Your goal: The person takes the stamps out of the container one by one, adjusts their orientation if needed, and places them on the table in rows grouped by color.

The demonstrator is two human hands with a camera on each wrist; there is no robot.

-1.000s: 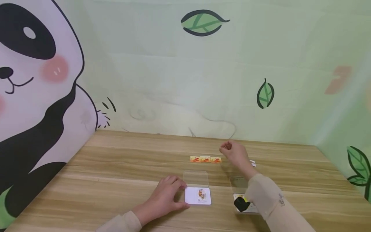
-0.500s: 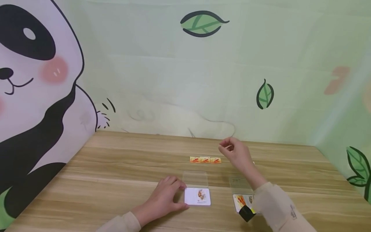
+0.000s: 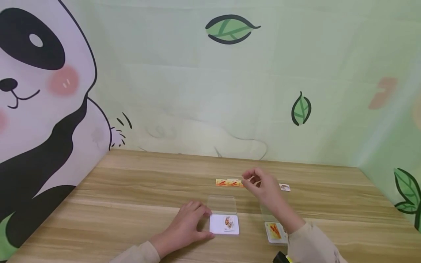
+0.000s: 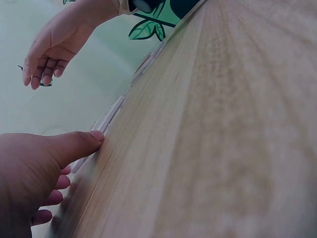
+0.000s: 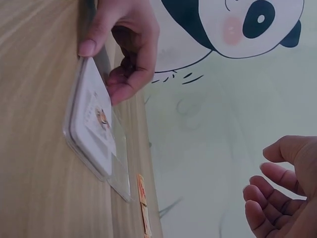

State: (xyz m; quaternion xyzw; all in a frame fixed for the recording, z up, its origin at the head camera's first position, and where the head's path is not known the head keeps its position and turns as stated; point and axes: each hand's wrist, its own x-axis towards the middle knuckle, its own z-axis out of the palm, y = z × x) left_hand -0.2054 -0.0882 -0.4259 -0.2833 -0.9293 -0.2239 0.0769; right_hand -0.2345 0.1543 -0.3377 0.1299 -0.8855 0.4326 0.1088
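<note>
My left hand (image 3: 185, 226) holds the left end of a clear plastic case (image 5: 74, 139) with its thumb and forefinger at two corners. White cards fill this case; the top one (image 3: 217, 224) carries a small food picture. Its clear lid (image 3: 222, 205) lies folded back. Over the far part of the table, my right hand (image 3: 263, 188) hovers with loosely bent fingers. The right wrist view shows its thumb and forefinger apart and nothing between them. Below it is a row of small orange-yellow cards (image 3: 227, 182), whose right end it hides in the head view.
A second clear case (image 3: 275, 232) holds cards, an orange picture on top; my right arm partly covers it. Right of my hand lies a small white picture card (image 3: 285, 187). The wooden table (image 3: 138, 190) meets a printed wall cloth (image 3: 164, 91) at the back.
My right hand has come down, slightly left and toward me, now overlapping the end of the orange card row. The white picture card beside it shows again. My left hand stays on its case.
</note>
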